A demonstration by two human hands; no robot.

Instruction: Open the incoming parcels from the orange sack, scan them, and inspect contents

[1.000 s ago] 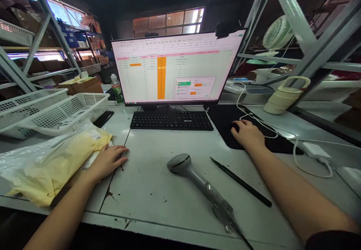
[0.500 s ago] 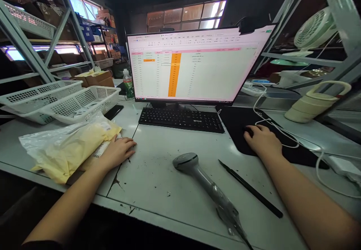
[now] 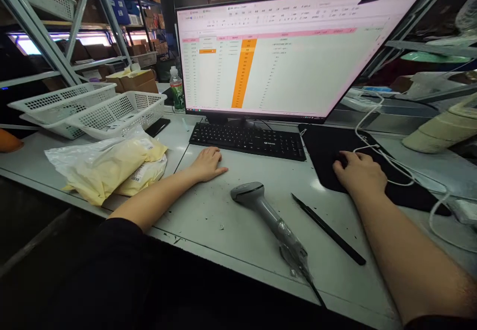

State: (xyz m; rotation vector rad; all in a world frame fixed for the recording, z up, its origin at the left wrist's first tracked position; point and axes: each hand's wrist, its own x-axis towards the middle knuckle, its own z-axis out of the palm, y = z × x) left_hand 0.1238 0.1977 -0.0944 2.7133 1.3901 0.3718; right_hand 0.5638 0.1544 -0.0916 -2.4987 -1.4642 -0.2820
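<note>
My left hand (image 3: 205, 165) rests on the white table just below the black keyboard (image 3: 248, 140), its fingers loosely spread and nothing in them. On the black mouse pad (image 3: 320, 146), my right hand (image 3: 360, 173) curves over a dark computer mouse (image 3: 340, 160), most of which the palm and fingers hide. Behind the keyboard, a monitor (image 3: 305, 71) displays a spreadsheet with an orange column. Between my forearms lie a grey handheld barcode scanner (image 3: 266, 213) and a slim black pen-like tool (image 3: 328, 228). Left of my left forearm are yellow packages in clear plastic bags (image 3: 108, 166).
White perforated baskets (image 3: 122, 116) stand at the left, near a dark phone (image 3: 158, 127) and a green-labelled bottle (image 3: 177, 90). A cream tumbler (image 3: 439, 123) and a white cable (image 3: 395, 163) are at the right. Metal shelving (image 3: 74, 27) rises behind.
My left hand has moved right, from beside the yellow packages to below the keyboard. My right hand stays on the mouse. The view has tilted down and shifted slightly left.
</note>
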